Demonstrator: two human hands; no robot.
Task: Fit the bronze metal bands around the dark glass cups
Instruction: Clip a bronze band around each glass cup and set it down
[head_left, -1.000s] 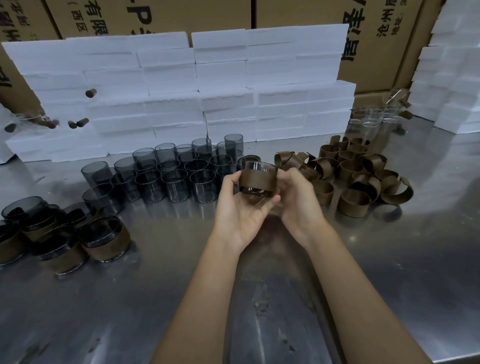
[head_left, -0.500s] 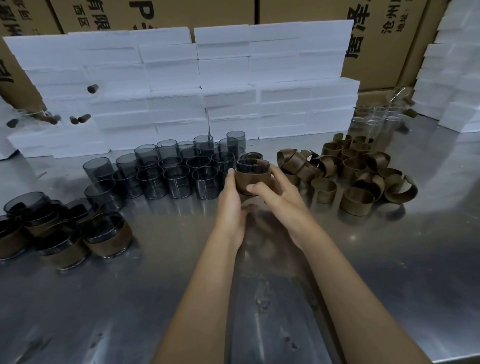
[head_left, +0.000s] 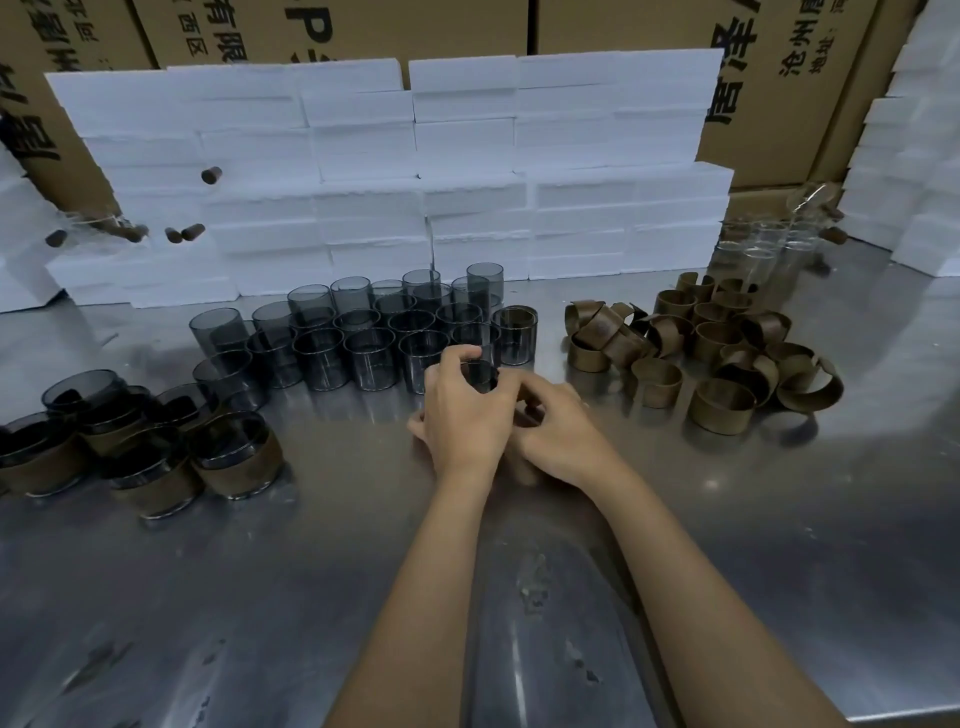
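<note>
My left hand (head_left: 462, 410) and my right hand (head_left: 558, 431) are wrapped around one dark glass cup (head_left: 479, 375) low over the steel table (head_left: 779, 519). Only the cup's dark rim shows between my fingers; its bronze band is mostly hidden by my hands. Behind them stands a cluster of bare dark glass cups (head_left: 363, 332). A heap of loose bronze metal bands (head_left: 717, 353) lies to the right. At the left sit several cups with bands on them (head_left: 228, 457).
A wall of white foam blocks (head_left: 415, 182) runs along the back of the table, with cardboard boxes (head_left: 363, 26) behind it. Clear glass cups (head_left: 769, 249) stand at the back right. More foam blocks (head_left: 914, 156) are stacked at the far right.
My hands have lowered the banded cup from chest height towards the table and closed more tightly over it, so the band is now mostly covered.
</note>
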